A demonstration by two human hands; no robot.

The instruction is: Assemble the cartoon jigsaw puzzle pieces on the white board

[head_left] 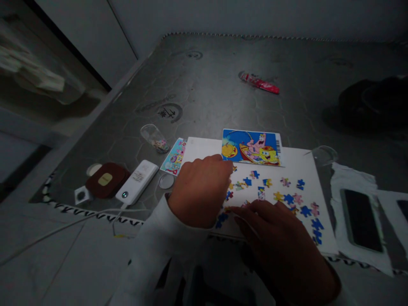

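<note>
White-sleeved left hand (202, 191) sits near bare right hand (276, 233) above multicoloured, knob-edged jigsaw pieces (306, 211), likely spread on flat white board (307, 163) for visibility; cannot tell either grip's closure.

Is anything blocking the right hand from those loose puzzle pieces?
Nothing visible does: the right hand is right beside the loose puzzle pieces on the white board. The picture card lies beyond them, at the far edge. The left hand hides part of the board's left side, so I can't tell there.
</note>
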